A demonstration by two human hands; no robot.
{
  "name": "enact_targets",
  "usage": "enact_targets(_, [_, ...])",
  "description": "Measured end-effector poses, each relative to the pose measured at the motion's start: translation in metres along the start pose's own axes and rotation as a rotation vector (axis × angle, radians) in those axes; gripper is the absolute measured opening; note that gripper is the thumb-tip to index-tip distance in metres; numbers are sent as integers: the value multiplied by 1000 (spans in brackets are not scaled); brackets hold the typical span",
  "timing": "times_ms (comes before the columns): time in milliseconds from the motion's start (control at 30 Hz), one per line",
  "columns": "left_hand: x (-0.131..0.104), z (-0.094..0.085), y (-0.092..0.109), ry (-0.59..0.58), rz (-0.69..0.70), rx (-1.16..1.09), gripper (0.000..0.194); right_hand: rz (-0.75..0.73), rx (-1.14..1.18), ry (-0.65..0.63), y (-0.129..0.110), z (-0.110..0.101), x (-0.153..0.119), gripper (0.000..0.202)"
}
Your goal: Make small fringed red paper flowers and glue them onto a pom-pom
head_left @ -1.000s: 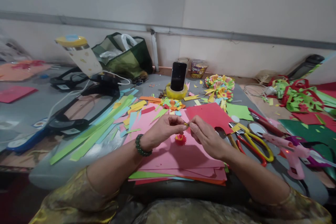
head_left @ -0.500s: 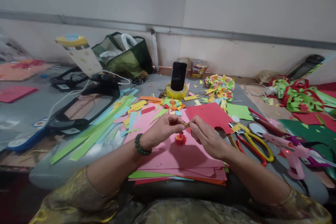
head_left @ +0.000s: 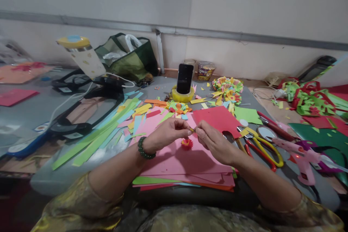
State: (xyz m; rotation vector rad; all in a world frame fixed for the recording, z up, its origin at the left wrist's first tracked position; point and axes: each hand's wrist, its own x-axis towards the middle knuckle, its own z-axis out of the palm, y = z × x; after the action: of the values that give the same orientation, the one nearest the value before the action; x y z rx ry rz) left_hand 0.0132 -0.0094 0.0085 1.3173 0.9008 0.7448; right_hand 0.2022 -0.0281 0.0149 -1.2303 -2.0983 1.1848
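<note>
Above the stack of pink paper (head_left: 174, 166), both hands meet fingertip to fingertip. My left hand (head_left: 170, 132), with a dark green bead bracelet (head_left: 146, 148) at the wrist, is closed in a pinch on a tiny yellow strip (head_left: 191, 129), which looks like paper. My right hand (head_left: 213, 141) is closed too, its thumb and finger pressed together at the strip's other end; a thin dark tip shows there, too small to name. Just below the fingers lies a red fringed paper flower (head_left: 187, 144) with a yellow centre. A red paper sheet (head_left: 217, 119) lies beyond my right hand.
Yellow-handled scissors (head_left: 262, 148), red-handled pliers and a pink glue gun (head_left: 301, 156) lie at right. A phone (head_left: 185, 79) leans on a yellow tape roll (head_left: 182, 96). Long green strips (head_left: 100, 134), a tumbler (head_left: 81, 56) and a green bag (head_left: 127, 58) are at left.
Both hands stay almost in place, still pinching at the same spot. The left fingertips have shifted very slightly, and the yellow piece between them is a little differently angled.
</note>
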Motion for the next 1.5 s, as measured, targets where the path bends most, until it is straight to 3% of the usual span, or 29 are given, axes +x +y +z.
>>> enact_targets(500, [-1,-4,0,-66,-22,80,18,7,-87,-48,-3,-4,0,28])
enact_targets(700, [1,-6,3,-12,-7,35,16,22,-119,31,1,-19,2,36])
enact_targets(900, [3,-11,5,71,-19,-60,19,132,-495,-341,-1,-34,2,30])
enact_targets(1033, [4,-12,4,107,-48,-85,20,94,-644,-433,4,-29,5,11])
enact_targets(1100, [5,-12,3,121,-45,-81,21,49,-659,-437,6,-28,6,12])
enact_targets(1233, [6,-10,0,134,-15,-78,22,-10,-641,-266,7,-26,7,10])
enact_targets(1367, [7,-6,-3,119,18,-78,24,-84,-289,106,8,-17,9,20])
enact_targets(1500, [6,-2,-4,103,14,-83,29,-300,-57,295,13,-3,13,17])
